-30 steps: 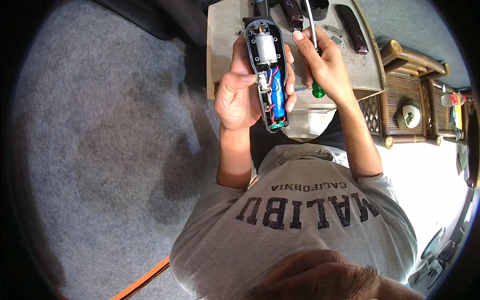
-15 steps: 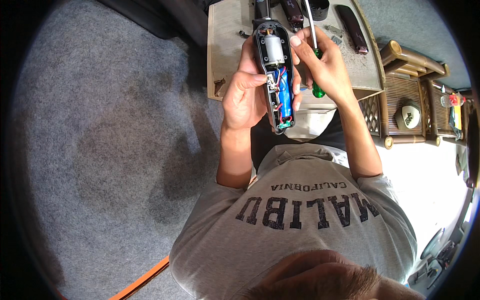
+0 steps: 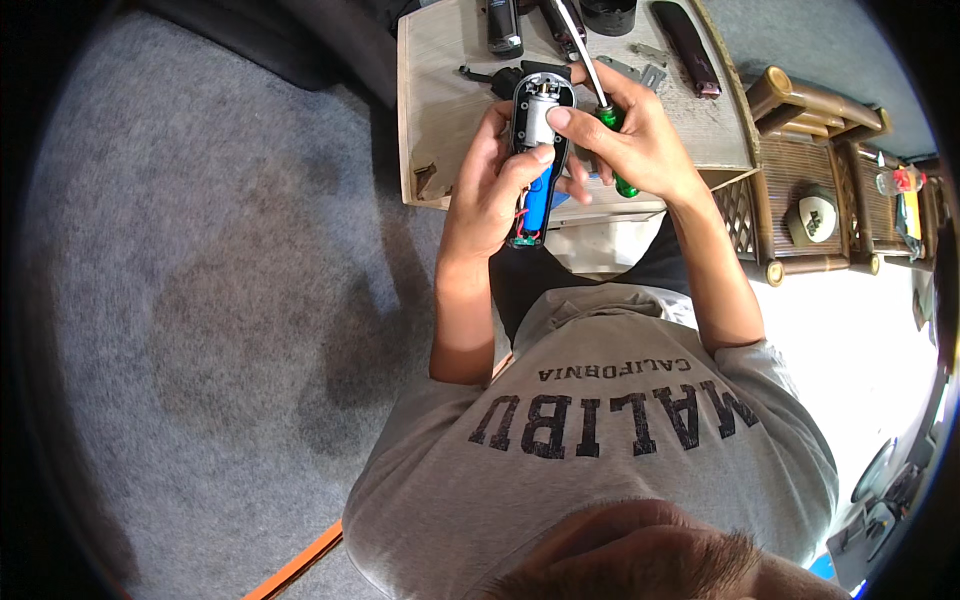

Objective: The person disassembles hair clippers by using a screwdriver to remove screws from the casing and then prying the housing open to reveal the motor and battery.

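Note:
An opened hair clipper lies in my left hand, with a silver motor, a blue battery and thin red wires bared in its black shell. My left fingers wrap its side and the thumb presses near the motor's lower end. My right hand grips a screwdriver with a green handle, its metal shaft pointing up and away to the left. The right thumb rests against the motor, and the right fingers reach round the clipper's far end and side. Their tips are partly hidden behind it.
A wooden table stands just beyond my hands. On it lie a black clipper body, a dark maroon casing, a round black container and small metal parts. A bamboo chair is at the right.
The clipper has tipped and come slightly left and nearer. My left thumb has moved up toward the motor; the right thumb now touches it. The screwdriver leans further left.

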{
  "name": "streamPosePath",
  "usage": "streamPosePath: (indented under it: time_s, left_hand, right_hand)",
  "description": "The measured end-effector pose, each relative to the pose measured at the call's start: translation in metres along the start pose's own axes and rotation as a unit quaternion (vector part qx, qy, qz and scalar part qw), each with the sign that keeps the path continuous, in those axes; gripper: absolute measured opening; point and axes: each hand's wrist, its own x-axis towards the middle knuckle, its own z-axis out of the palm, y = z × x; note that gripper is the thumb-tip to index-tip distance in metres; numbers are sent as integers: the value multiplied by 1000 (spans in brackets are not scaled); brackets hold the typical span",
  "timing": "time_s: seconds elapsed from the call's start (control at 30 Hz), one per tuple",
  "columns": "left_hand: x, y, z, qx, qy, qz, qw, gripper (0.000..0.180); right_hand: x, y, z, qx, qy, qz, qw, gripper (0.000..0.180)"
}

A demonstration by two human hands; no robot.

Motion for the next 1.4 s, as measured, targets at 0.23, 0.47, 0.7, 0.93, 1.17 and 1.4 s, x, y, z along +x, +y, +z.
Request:
streamPosePath:
  time_s: [0.23,0.47,0.7,0.93,1.17,1.4]
  left_hand:
    - [-5,0,-12,85,-66,-25,994,41]
    - [-4,-4,-8,95,-59,-11,994,38]
    - [-3,-9,-10,18,-59,-23,998,36]
    - [0,-12,-11,26,-18,-34,999,34]
    - [-1,-13,-6,54,15,3,998,29]
    - [1,-17,-6,69,16,-6,997,38]
  right_hand:
    - [7,5,-3,4,28,5,1000,45]
    - [6,4,-3,30,32,17,999,40]
    - [9,4,-4,-4,27,33,999,42]
    - [13,17,4,-47,-11,-155,987,78]
    - [5,-4,1,-46,-19,-66,997,73]
    - [4,-3,1,-34,-4,-58,998,72]
